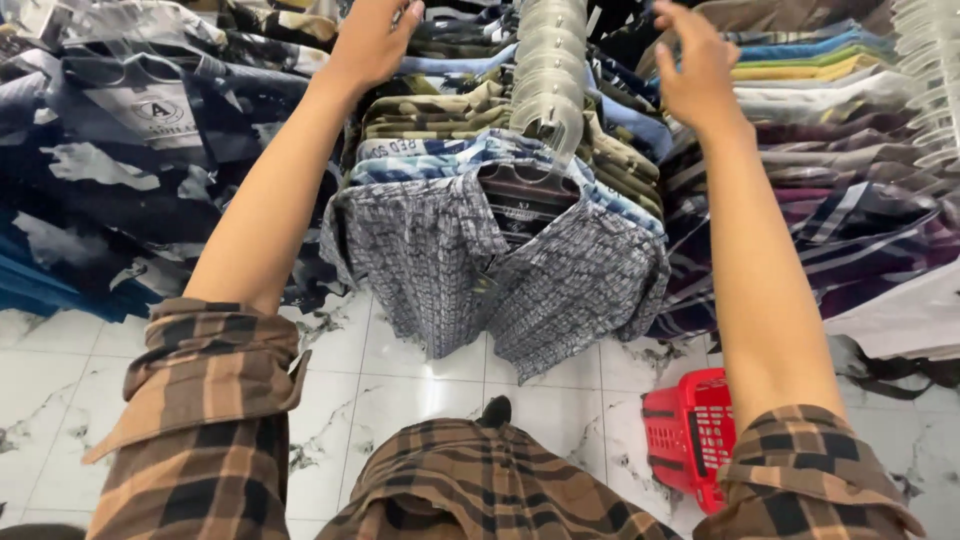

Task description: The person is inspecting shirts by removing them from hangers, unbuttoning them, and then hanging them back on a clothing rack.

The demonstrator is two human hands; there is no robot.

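A row of shirts hangs on clear plastic hangers (548, 70) straight ahead of me. The front one is a grey patterned shirt (500, 270) with its collar facing me. My left hand (372, 40) reaches up and rests flat on the shoulders of the shirts on the left of the row, fingers spread. My right hand (695, 65) is raised on the right of the row, fingers apart, close to the shirt shoulders and holding nothing. Both my sleeves are brown plaid and rolled up.
More racks crowd both sides: dark blue camouflage shirts (120, 170) on the left, striped and plain shirts (850, 180) on the right. A red plastic basket (690, 435) stands on the white marble tile floor (400, 380) by my right side.
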